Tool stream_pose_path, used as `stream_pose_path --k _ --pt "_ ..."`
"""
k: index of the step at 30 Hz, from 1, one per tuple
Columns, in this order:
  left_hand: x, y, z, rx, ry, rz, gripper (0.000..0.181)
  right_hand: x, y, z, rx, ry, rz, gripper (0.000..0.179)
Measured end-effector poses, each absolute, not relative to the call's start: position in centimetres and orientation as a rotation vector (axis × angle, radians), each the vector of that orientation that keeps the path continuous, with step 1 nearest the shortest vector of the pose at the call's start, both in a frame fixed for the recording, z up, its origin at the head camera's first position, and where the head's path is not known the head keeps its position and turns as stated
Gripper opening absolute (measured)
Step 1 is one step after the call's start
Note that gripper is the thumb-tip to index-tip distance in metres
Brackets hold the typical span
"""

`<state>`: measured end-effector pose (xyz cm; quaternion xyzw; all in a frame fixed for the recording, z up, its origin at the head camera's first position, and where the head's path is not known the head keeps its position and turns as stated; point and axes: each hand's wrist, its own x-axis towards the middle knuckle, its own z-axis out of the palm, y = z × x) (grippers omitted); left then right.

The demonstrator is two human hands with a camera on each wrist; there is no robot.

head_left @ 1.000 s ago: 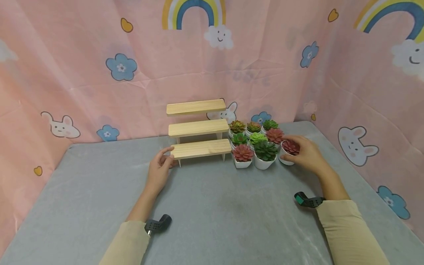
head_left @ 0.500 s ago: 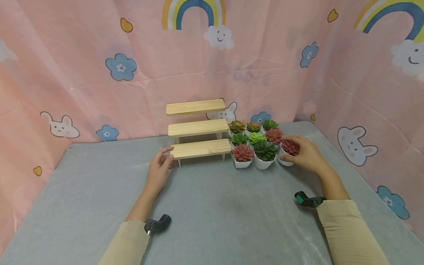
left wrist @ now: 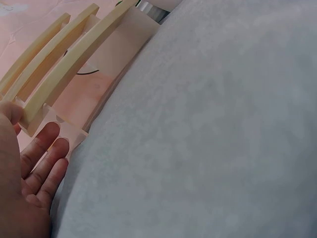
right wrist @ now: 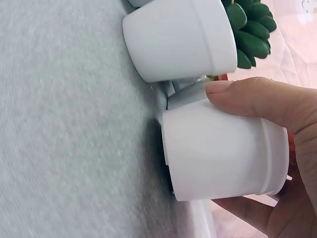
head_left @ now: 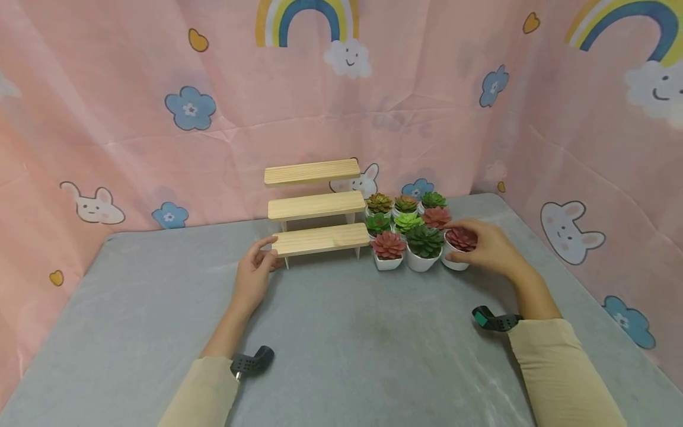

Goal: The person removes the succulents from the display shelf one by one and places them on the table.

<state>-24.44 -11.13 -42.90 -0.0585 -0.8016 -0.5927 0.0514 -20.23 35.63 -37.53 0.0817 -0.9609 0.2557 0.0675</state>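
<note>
My right hand (head_left: 493, 249) grips a white round pot (right wrist: 223, 153) with a dark red artificial succulent (head_left: 461, 238), thumb on one side and fingers around the other. It stands right beside a white pot with a dark green succulent (head_left: 424, 242), at the right of the group. My left hand (head_left: 252, 276) holds the left end of the lowest board of a three-tier wooden display stand (head_left: 320, 239). In the left wrist view, its thumb is at the end of the board (left wrist: 74, 62) while several fingers (left wrist: 47, 171) reach out below, beside a clear support.
Several potted succulents stand close together right of the stand, among them a pink-red one (head_left: 388, 244) in a square pot and a bright green one (head_left: 408, 223). A pink printed cloth (head_left: 133, 148) hangs behind and at the sides of the grey table (head_left: 341, 350).
My right hand has slid the dark red succulent's pot slightly left, closer to the dark green one. My left hand stays at the stand. The head view has shifted a little.
</note>
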Motion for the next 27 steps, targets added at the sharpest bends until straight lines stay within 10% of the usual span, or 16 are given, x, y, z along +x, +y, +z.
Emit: stream_pose_path --k 27 --pt "-24.7 -11.41 -43.27 -0.194 -2.441 -1.788 0.035 -20.66 35.04 -37.94 0.211 -2.866 0.798 0.068"
